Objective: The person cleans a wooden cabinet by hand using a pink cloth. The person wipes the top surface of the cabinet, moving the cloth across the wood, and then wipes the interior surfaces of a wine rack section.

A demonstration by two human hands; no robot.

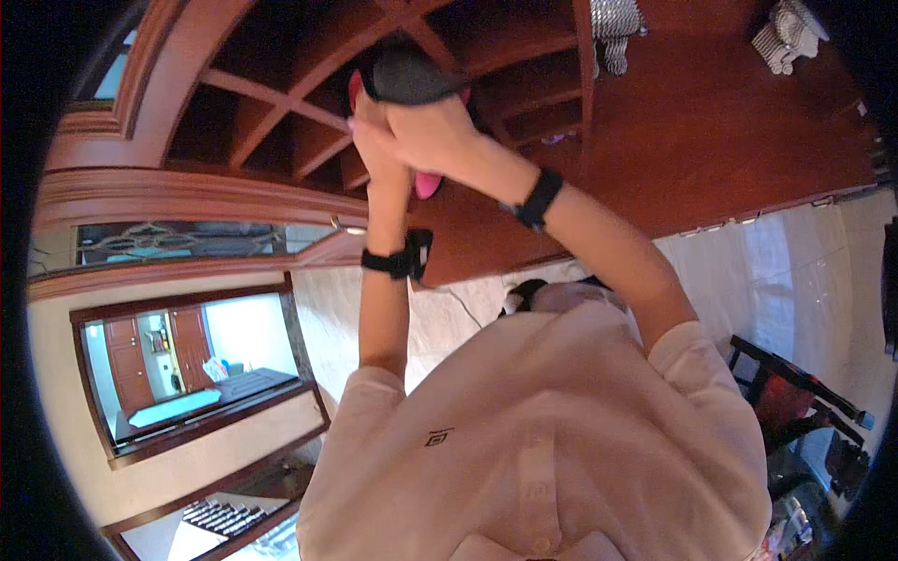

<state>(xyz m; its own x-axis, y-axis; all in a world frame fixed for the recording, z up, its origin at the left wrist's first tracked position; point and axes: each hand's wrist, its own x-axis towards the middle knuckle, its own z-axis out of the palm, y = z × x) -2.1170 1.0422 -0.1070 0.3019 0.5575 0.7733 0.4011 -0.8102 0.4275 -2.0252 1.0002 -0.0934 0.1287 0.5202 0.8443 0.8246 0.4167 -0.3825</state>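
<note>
My left hand [379, 147] and my right hand [438, 133] are close together, overlapping, in front of a reddish-brown wooden lattice rack [287, 102] with diamond-shaped compartments. Between them they grip a dark grey object [410, 76] with red-pink edges. A pink tip [427, 184] shows below my right hand and appears to belong to it. Blur and my hands hide its shape, so I cannot tell what it is. Both wrists wear black straps.
Right of the rack, a silver scaled figurine [617, 31] and a pale ornament [789, 35] stand on a reddish-brown wooden surface [680, 140]. A wood-framed glass panel [182, 244] is at left. A dark wooden chair [793, 382] stands at right on the pale tiled floor [793, 266].
</note>
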